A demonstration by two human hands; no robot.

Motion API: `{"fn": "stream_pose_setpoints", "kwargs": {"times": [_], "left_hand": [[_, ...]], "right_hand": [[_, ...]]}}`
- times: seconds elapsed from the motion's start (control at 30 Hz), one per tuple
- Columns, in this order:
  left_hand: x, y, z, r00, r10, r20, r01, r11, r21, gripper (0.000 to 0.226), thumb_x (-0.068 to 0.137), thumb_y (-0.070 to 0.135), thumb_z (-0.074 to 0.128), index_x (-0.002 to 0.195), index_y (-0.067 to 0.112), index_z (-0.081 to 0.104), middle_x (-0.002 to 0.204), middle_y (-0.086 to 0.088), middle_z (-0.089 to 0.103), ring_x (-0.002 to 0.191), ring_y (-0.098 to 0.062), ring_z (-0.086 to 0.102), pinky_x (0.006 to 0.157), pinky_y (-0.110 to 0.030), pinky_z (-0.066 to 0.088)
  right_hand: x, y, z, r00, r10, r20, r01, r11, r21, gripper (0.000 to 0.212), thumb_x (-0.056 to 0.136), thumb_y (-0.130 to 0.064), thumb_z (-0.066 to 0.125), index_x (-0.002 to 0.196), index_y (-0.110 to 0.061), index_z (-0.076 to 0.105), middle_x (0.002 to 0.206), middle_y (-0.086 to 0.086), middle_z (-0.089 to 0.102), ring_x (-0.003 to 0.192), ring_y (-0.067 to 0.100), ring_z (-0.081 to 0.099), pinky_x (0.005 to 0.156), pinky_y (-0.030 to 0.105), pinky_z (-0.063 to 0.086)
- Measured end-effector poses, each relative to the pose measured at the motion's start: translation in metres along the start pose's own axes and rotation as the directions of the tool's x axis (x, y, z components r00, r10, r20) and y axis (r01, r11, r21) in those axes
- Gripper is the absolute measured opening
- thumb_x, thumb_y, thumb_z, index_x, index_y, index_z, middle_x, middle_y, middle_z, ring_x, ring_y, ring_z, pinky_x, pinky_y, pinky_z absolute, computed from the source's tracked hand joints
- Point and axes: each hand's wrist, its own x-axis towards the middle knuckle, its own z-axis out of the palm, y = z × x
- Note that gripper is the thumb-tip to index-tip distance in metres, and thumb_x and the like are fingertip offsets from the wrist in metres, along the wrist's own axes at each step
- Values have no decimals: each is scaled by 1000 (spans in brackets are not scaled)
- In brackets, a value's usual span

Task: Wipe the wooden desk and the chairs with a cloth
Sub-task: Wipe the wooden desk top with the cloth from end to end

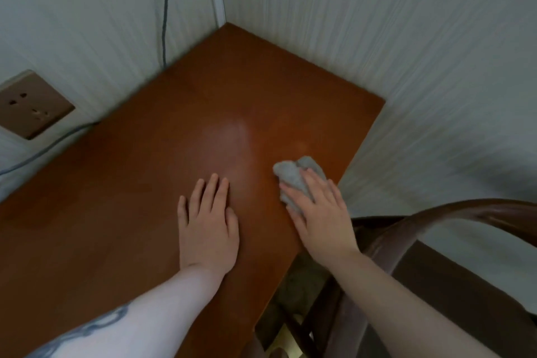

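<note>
Near the desk's right edge, the right hand [316, 212] lay over the grey cloth [296, 180], fingers fairly straight and pressing it flat to the wood rather than clutching it. Beside it, apart from the cloth, the left hand [207, 229] rested palm down with fingers spread, holding nothing and apparently bracing on the top.

That cloth was bunched into a soft wad, light and limp by the look of it; it should squash and slide easily under a flat palm. Best hold would be from above, palm across the bulk with fingertips over its far edge, so it doesn't roll out during a stroke.

Out from the hands, the wooden desk [145, 212] ran into the wall corner, its surface smooth and glossy with a pale sheen near the middle, possibly moisture or just glare; motion blur made that hard to call. A curved chair [436, 221] back stood just beside the desk's right side, not yet touched. A wall socket [32, 104] and a cable [164, 9] sat to the left.
</note>
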Motion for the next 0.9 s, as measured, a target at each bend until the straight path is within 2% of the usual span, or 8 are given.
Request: {"fn": "stream_pose_setpoints", "kwargs": {"times": [0.1,0.17,0.33,0.47,0.57,0.73,0.8,0.9], "left_hand": [[-1,2,-1,998,53,-24,-53,998,21,60,94,39,11,151,25,27,159,4,21,148,-15,8,120,-44,3],[-3,4,-2,990,131,-48,-129,991,32,57,96,36,17,150,25,28,159,3,23,148,-15,8,120,-44,2],[-5,2,-2,986,157,-62,-157,988,2,57,94,35,19,148,24,35,157,3,27,147,-15,13,120,-43,5],[-6,0,-1,958,285,-19,-285,958,-13,56,94,31,21,144,21,42,154,1,34,145,-17,22,120,-40,7],[-30,0,-1,864,500,55,-497,866,-54,52,96,29,24,144,23,42,154,3,34,145,-13,21,120,-36,3],[-105,-26,-2,875,474,100,-466,880,-93,49,102,38,14,150,30,21,157,12,18,147,-5,4,120,-33,0],[-114,-33,-2,879,465,105,-457,884,-96,49,102,39,14,151,30,19,158,11,19,147,-5,5,120,-35,4],[-113,-36,0,854,505,122,-504,863,-48,55,100,41,33,152,25,22,158,6,21,148,-10,7,121,-43,12]], "right_hand": [[45,8,-1,946,311,-91,-306,949,71,43,102,-35,38,145,-34,41,158,7,27,147,24,17,119,44,11],[76,4,-2,848,519,-103,-508,853,119,48,104,-36,34,151,-35,26,163,6,10,149,24,3,120,45,6],[63,-21,2,551,828,-104,-709,530,465,56,104,-24,37,155,-32,14,161,12,3,144,31,14,111,43,30],[-13,-110,24,587,796,-148,-685,586,434,62,98,-18,48,154,-28,22,158,18,13,137,36,25,106,44,37],[-35,-114,29,670,730,-138,-602,642,475,69,100,-22,46,156,-30,6,159,20,12,139,38,26,109,44,35],[-4,-80,14,553,832,-39,-614,439,656,73,102,-25,39,154,-29,-11,157,15,19,122,34,51,94,41,49],[-18,-104,18,566,823,-53,-639,479,602,67,103,-30,36,155,-31,-7,159,14,14,130,32,43,97,40,47],[-76,-156,27,673,739,-4,-570,522,635,59,103,-44,28,154,-39,-2,163,3,-7,146,24,17,110,35,35]]}}
